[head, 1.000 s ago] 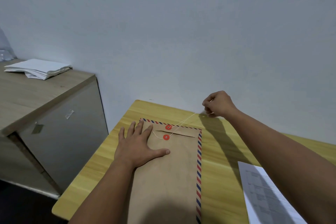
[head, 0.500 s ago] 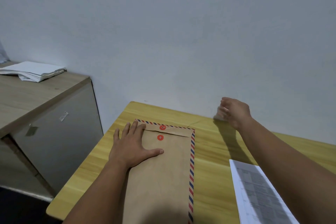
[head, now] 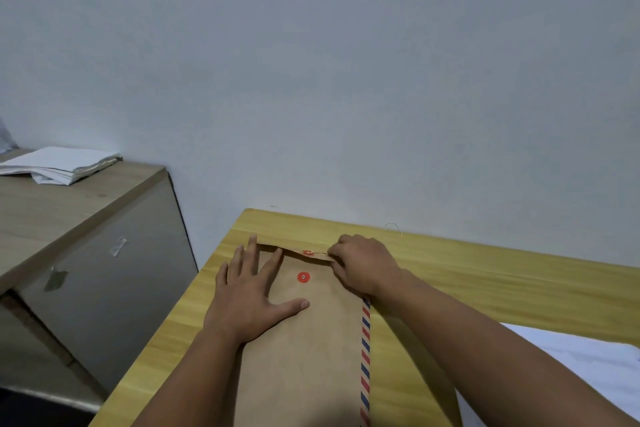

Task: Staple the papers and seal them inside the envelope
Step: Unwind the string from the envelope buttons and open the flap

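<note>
Flat on a wooden table (head: 467, 274), a brown envelope (head: 304, 357) lay under the spread left hand (head: 247, 302). Meanwhile, the right hand (head: 363, 263) pinched its flap (head: 304, 253).

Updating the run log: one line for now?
left hand flat on envelope | right hand pinching flap | papers outside

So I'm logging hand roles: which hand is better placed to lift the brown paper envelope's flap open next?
Right. The right hand already pinches the flap at the brown paper envelope's top edge, while the left hand lies flat, pressing the envelope down.
</note>
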A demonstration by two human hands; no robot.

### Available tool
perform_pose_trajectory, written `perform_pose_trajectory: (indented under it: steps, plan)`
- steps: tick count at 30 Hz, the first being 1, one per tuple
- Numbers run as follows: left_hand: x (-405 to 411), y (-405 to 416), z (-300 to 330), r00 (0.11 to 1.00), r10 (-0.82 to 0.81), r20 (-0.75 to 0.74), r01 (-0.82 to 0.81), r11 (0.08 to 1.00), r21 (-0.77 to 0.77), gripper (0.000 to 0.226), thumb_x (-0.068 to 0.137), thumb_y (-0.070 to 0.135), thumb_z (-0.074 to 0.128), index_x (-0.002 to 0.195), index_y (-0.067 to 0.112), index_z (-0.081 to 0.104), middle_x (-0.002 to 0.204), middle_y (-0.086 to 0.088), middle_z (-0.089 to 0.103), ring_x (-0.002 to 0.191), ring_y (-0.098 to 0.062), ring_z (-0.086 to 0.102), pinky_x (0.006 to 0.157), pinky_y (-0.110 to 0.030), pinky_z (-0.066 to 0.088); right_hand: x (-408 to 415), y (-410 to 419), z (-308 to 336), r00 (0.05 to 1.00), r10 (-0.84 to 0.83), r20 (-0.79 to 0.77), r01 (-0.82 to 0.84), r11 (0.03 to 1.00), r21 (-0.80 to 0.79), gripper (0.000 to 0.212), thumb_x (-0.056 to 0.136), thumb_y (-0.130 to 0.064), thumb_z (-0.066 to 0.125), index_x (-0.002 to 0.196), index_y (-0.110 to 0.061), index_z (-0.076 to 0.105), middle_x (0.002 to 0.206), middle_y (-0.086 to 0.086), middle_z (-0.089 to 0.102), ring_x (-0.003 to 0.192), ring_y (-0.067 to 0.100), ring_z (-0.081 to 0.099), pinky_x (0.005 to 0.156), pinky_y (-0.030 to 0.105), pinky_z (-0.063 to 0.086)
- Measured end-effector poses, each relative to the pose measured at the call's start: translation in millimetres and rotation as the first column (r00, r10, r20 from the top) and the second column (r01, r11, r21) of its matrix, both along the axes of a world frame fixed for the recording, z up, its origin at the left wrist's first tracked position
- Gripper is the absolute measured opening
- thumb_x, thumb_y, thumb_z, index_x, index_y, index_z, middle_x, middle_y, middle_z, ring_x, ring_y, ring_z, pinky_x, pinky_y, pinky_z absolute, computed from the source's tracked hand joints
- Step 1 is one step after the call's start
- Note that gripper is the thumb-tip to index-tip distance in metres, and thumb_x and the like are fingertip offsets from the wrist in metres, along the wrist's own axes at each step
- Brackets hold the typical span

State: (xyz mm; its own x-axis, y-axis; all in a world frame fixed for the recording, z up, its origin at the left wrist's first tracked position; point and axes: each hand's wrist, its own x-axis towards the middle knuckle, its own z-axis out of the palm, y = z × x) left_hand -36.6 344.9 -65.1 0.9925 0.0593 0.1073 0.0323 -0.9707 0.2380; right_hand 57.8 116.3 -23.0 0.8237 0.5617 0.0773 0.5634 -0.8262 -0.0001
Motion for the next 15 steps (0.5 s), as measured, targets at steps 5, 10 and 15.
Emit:
perform_pose_trajectory:
  steps: [5,10,15]
  plan:
    - [1,-1,4,0.993,-0.112,0.027,0.11,0.991,0.07,0.111,0.067,0.104,0.03,0.161,0.048,0.009,0.163,0.008,-0.039,0.154,-0.02,-0.029,0.126,-0.054,-0.007,-2,-17,8,0.957,-0.212,-0.196,0.263,0.92,0.292,0.032,0.101,-0.032,0.052,0.078,-0.018,0.071,0.079,0.0,0.07,0.077,0.022,0.063,0.066,0.035,0.051]
    - [-7,-45,33,0.989,-0.114,0.095,0.1,0.985,0.141,0.095,0.074,0.093,0.038,0.154,0.041,0.032,0.173,-0.001,0.006,0.158,-0.028,0.006,0.125,-0.057,-0.001,-26,-63,41,0.779,-0.199,-0.594,0.586,0.567,0.579,0.051,0.094,-0.014,0.066,0.049,-0.019,0.043,0.041,-0.008,0.037,0.033,0.006,0.035,0.037,0.019,0.026]
    - [-29,-138,81,0.991,0.132,0.017,-0.115,0.912,-0.393,0.086,0.072,0.083,0.049,0.142,0.033,0.048,0.147,0.0,0.044,0.135,-0.027,0.042,0.108,-0.051,0.032,-78,-100,63,0.667,-0.12,-0.735,0.733,0.282,0.619,0.036,0.095,-0.029,0.071,0.061,-0.015,0.066,0.062,0.004,0.068,0.054,0.02,0.063,0.058,0.027,0.047]
